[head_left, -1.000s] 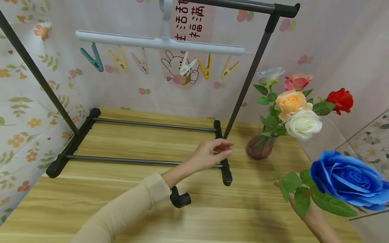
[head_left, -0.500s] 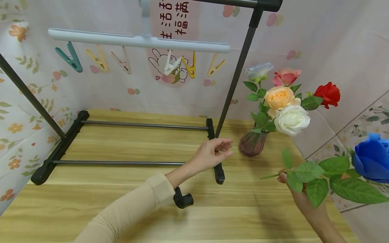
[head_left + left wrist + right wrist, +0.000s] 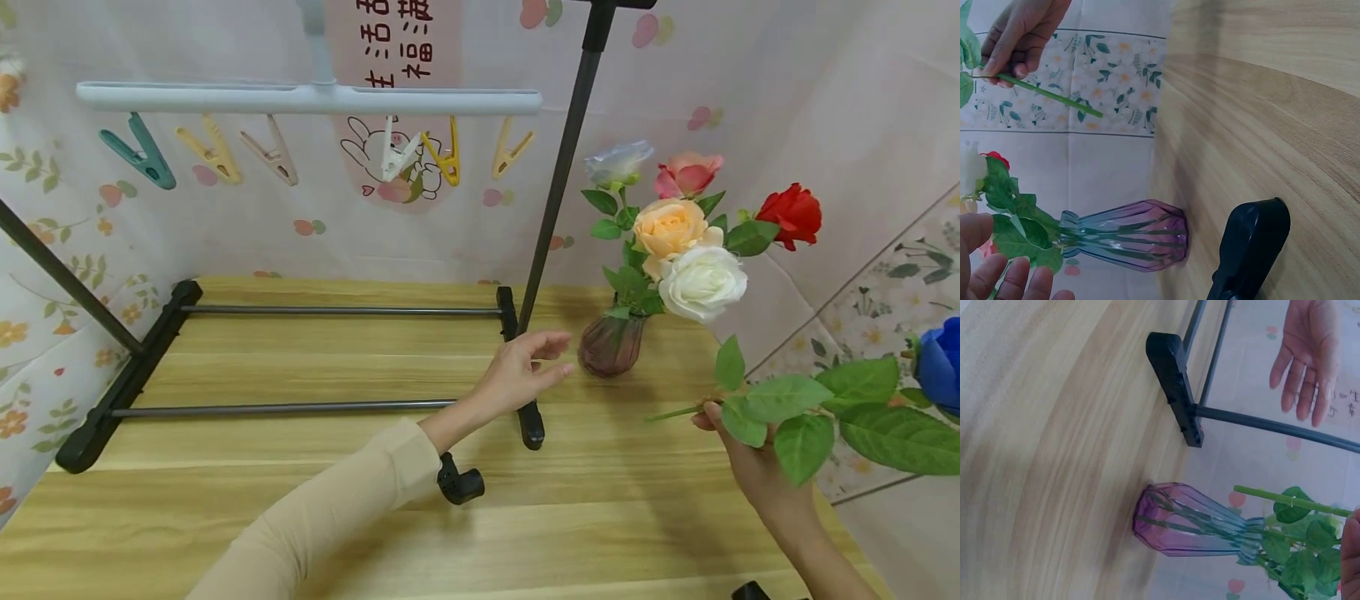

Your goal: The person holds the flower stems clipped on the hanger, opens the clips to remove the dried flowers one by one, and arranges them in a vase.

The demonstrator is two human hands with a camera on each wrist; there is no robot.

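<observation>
My right hand (image 3: pixel 761 458) pinches the green stem of a blue rose (image 3: pixel 942 367), whose bloom is partly cut off at the right edge of the head view. The bare stem end (image 3: pixel 1079 106) points left, toward the vase. My left hand (image 3: pixel 521 371) is held out with loosely bent fingers and nothing in them, beside the rack's right foot and left of the vase. The faceted purple-blue glass vase (image 3: pixel 611 343) stands upright on the table. In it are several roses: a white rose (image 3: pixel 703 283), a peach rose (image 3: pixel 670 227), a red rose (image 3: pixel 790 217), a pink one and a pale blue one.
A dark metal rack with black feet (image 3: pixel 532 425) and two lower bars stands on the wooden table (image 3: pixel 337 500). From it hangs a pale hanger (image 3: pixel 315 98) with several clothespins (image 3: pixel 144 154). A black elbow-shaped piece (image 3: pixel 461 483) lies beside the left forearm.
The head view has shifted to the right. The blue rose has swung outward to the right, its stem end turning toward the vase. The left hand's fingers have spread slightly.
</observation>
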